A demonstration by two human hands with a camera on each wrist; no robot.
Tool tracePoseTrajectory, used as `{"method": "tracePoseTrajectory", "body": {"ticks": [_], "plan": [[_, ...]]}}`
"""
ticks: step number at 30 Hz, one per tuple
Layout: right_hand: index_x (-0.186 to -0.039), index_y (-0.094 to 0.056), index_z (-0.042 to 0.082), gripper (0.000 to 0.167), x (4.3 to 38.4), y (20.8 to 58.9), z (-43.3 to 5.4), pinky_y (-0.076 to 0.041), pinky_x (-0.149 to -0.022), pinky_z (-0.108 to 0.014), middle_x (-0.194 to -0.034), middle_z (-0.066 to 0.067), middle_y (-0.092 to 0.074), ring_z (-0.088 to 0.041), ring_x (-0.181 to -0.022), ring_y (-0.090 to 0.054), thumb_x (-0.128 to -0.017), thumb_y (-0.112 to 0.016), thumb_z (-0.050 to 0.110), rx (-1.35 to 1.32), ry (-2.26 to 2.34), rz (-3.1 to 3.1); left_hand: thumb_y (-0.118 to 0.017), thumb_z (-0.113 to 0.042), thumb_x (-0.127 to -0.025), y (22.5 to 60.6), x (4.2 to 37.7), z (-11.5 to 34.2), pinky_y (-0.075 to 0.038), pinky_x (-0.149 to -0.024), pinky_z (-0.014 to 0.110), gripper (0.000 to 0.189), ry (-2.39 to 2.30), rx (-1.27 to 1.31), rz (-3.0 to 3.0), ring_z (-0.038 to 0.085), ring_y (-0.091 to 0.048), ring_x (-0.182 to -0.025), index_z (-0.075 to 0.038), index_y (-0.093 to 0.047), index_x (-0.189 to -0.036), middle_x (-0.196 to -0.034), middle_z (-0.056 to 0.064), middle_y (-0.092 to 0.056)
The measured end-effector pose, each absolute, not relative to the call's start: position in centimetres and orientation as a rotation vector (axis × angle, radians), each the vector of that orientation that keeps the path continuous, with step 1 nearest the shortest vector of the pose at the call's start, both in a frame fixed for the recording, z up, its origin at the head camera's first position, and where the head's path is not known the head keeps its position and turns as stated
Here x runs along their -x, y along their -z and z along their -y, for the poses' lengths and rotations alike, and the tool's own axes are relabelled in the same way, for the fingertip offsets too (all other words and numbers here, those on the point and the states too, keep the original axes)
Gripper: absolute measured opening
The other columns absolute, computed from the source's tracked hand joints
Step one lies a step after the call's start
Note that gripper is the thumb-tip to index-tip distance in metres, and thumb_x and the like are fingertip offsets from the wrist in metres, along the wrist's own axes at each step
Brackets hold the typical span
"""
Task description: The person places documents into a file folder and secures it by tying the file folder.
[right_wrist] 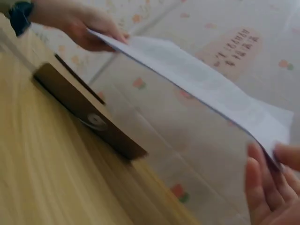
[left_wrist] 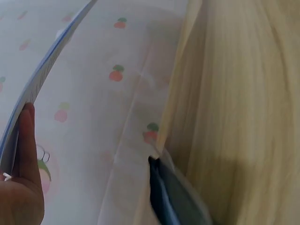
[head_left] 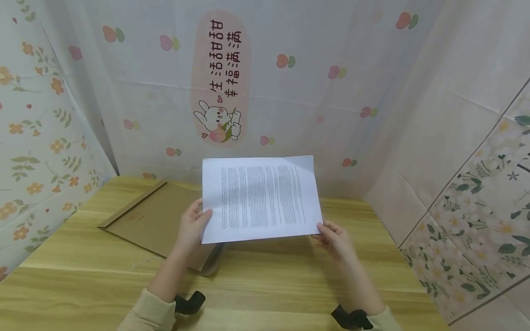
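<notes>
I watch from afar: left hand (head_left: 194,227) pinches the left edge of the printed paper (head_left: 261,197); right hand (head_left: 335,240) pinches its lower right corner. Paper held above the wood-grain table (head_left: 273,285); kraft document envelope (head_left: 153,220) lies left, partly behind the left hand.

Sheet of paper (head_left: 261,197) spans the gap from left hand (head_left: 194,225) to right hand (head_left: 331,236), blocking straight passage between them; open air beneath it, down to the table (head_left: 273,276); room also between the forearms, on the near side of both hands; envelope (head_left: 145,220) lies flat below and left of the left hand, a low obstacle; patterned curtain (head_left: 323,101) bounds reach beyond both hands; floral cloth (head_left: 476,230) limits travel well right of the right hand.
</notes>
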State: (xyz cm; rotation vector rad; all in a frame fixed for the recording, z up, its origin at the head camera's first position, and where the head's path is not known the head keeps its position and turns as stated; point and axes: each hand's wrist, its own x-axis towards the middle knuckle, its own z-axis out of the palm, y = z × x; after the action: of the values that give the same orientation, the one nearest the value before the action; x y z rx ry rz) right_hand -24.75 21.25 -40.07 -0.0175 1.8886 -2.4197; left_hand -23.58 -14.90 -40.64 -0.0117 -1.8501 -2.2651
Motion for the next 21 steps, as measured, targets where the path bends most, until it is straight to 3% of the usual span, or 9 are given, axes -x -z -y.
{"method": "tracePoseTrajectory", "body": {"ticks": [4,8,14,21], "plan": [[-0.084,-0.063,0.008,0.017,24.7,40.4,-18.9,-0.055,-0.068,-0.024,-0.075,-0.004,-0.069,-0.012,-0.069,-0.068,-0.097,-0.053,0.001,-0.198,2.647,-1.604,-0.044,0.002,-0.099,40.7,23.3,13.7,-0.057,-0.071,0.043,0.036,2.412,0.055,1.723,0.023,-0.069,-0.087,-0.004,-0.045,-0.134,-0.114,0.023,-0.062],[-0.101,-0.057,0.003,0.005,24.2,40.7,-16.4,-0.055,-0.072,-0.025,-0.083,-0.004,-0.070,-0.013,-0.071,-0.068,-0.096,-0.055,0.002,-0.231,2.703,-1.560,-0.043,0.002,-0.098,40.9,23.0,12.3,-0.055,-0.078,0.043,0.039,2.515,0.115,1.740,0.028,-0.066,-0.096,-0.007,-0.041,-0.136,-0.117,0.023,-0.060],[-0.122,-0.051,-0.002,0.027,23.7,41.0,-14.7,-0.054,-0.074,-0.028,-0.096,-0.004,-0.070,-0.015,-0.079,-0.067,-0.097,-0.054,0.006,-0.093,2.530,-1.894,-0.048,0.005,-0.094,41.1,22.9,12.0,-0.054,-0.082,0.040,0.048,2.499,0.194,1.869,0.031,-0.061,-0.107,-0.006,-0.038,-0.139,-0.130,0.019,-0.055],[-0.124,-0.051,-0.010,0.028,24.7,40.9,-17.1,-0.055,-0.073,-0.034,-0.110,-0.022,-0.064,-0.021,-0.085,-0.067,-0.098,-0.049,0.000,0.181,2.130,-2.367,-0.056,-0.004,-0.094,40.4,23.3,15.0,-0.055,-0.072,0.028,0.044,2.370,0.153,2.008,0.020,-0.066,-0.088,0.003,-0.045,-0.136,-0.114,0.016,-0.064]]}}
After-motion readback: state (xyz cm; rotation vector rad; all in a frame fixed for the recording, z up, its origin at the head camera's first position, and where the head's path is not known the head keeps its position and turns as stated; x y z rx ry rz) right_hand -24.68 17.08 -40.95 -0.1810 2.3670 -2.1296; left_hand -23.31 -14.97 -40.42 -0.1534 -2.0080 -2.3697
